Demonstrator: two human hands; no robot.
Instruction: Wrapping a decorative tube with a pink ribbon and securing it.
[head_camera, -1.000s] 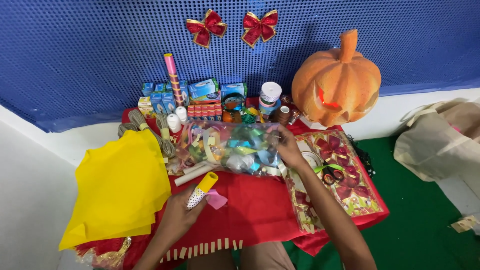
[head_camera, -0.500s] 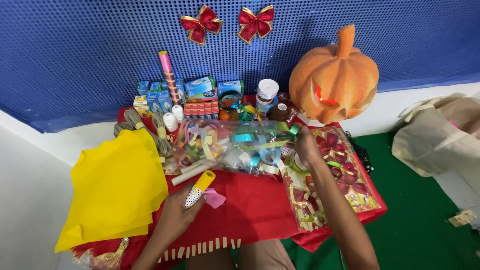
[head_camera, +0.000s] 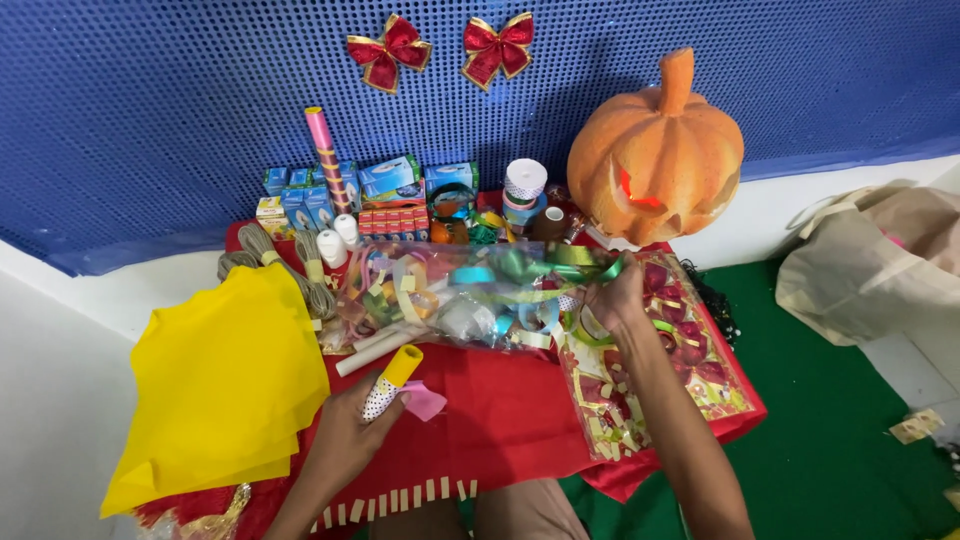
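A carved orange pumpkin (head_camera: 655, 150) stands at the back right of the red cloth (head_camera: 500, 410). Left of the pumpkin sit stacked ribbon spools (head_camera: 524, 190), small blue boxes (head_camera: 385, 180) and a pink patterned tube (head_camera: 322, 155); 2 red bows (head_camera: 438, 48) hang on the blue wall up and left of it. Far to its left, yellow paper sheets (head_camera: 215, 385) cover the table edge. Below and left of the pumpkin lies a clear bag of coloured ribbons (head_camera: 450, 295), crumpled and glossy, blocking the items behind. At the bag's right end the right hand (head_camera: 615, 298) pinches a green ribbon (head_camera: 585, 265), over a patterned gift sheet (head_camera: 650, 370). Further left, the left hand (head_camera: 350, 430) is closed around a yellow, dotted paper roll (head_camera: 392, 380), a pink scrap (head_camera: 425, 400) beside it.
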